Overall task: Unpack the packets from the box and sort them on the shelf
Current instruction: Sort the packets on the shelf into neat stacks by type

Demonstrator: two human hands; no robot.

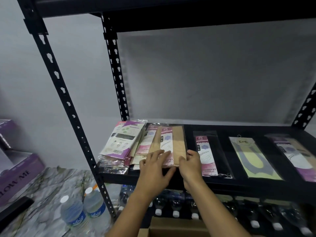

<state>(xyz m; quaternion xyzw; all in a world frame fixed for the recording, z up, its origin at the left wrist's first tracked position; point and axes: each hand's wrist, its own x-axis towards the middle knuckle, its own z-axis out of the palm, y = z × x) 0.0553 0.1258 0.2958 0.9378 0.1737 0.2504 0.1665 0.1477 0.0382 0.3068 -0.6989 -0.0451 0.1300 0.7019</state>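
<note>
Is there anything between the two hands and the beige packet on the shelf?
Nothing visible. The left hand lies on the beige packet and the right hand grips its right edge.

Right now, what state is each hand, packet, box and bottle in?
left hand: flat on the beige packet, fingers straight.
right hand: curled round the beige packet's right edge.
beige packet: lying on top of a stack.
packet heap: untidy, at the left end of the shelf.
black packet: flat, on its own.
yellow packet: flat, on its own.
cardboard box: open, below the shelf.
water bottles: upright, capped.
</note>
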